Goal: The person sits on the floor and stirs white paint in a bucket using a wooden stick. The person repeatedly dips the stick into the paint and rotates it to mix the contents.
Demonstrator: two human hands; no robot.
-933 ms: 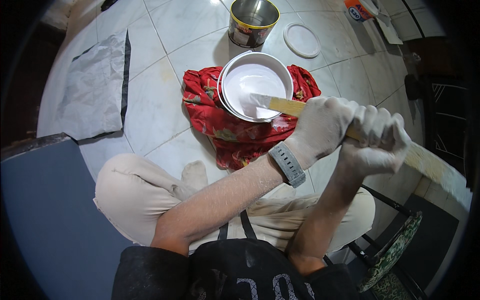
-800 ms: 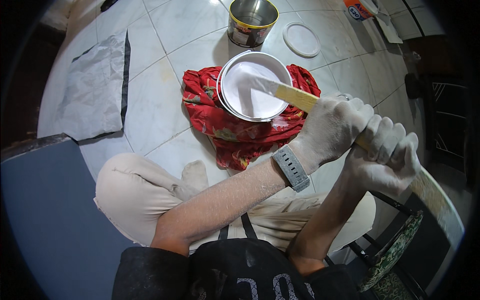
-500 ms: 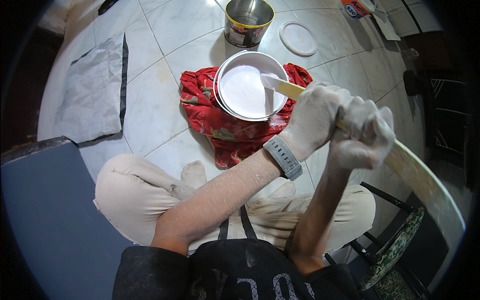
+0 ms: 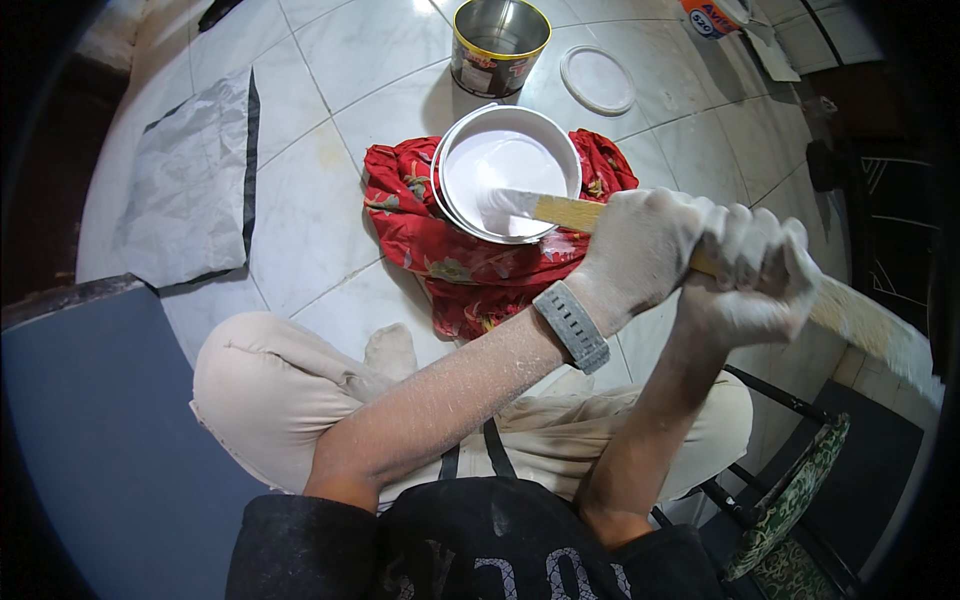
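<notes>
Both my hands, coated in white powder or paint, are closed around a long flat wooden stick [image 4: 570,212]. My left hand [image 4: 645,245] grips it nearer the bucket; my right hand [image 4: 755,285] holds it just beyond, to the right. The stick's lower end, covered in white, dips into thick white paint or a similar liquid [image 4: 505,160] at the near side of a white bucket [image 4: 574,165]. Its other end, also smeared white, slants out to the far right. Under and around the bucket lies a bunched red floral cloth [image 4: 470,270].
Past the bucket stand an open dark tin with a yellow rim [image 4: 490,75] and a round white lid [image 4: 597,80]. A pale sack [image 4: 190,190] lies on the tiles at left, near a blue-grey surface [image 4: 120,430]. A patterned chair [image 4: 790,500] is at right, an orange-labelled tub [image 4: 712,18] far right.
The stick's dipped end has swept left and toward me through the white liquid. Both hands have shifted a little to the right, still gripping, and the stick's outer end has risen in the view.
</notes>
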